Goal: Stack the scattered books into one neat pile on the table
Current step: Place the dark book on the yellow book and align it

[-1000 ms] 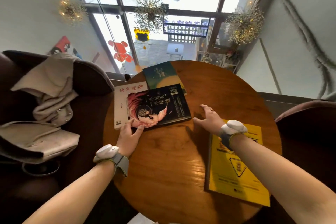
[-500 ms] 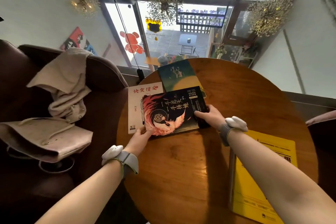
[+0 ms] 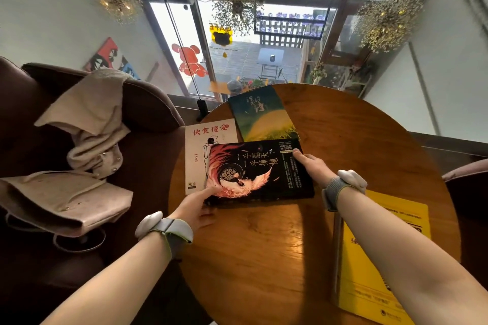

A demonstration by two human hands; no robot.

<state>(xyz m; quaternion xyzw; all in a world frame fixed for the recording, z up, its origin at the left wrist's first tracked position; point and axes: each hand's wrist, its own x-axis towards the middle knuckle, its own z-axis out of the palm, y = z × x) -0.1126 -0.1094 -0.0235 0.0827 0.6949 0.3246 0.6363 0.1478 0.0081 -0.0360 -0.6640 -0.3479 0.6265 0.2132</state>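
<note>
Both hands on the black paperback with the red phoenix cover (image 3: pixel 260 170), lift not yet done.

Left hand (image 3: pixel 194 208) pinches its near-left corner, fingers (image 3: pixel 211 191) on the cover, thumb seemingly under. Right hand (image 3: pixel 314 166) lies along the right edge, fingers pressed together on top (whether any curl under, cannot tell). Book sits at the round wooden tabletop's (image 3: pixel 264 258) left side, overlapping the white paperback with red lettering (image 3: pixel 196 150), which overhangs the left edge. Risk: dragging rather than lifting could push the white one off. Green-and-yellow book (image 3: pixel 261 115) at the far edge and yellow softcover (image 3: pixel 380 272) at the near-right edge remain unstacked.
</note>
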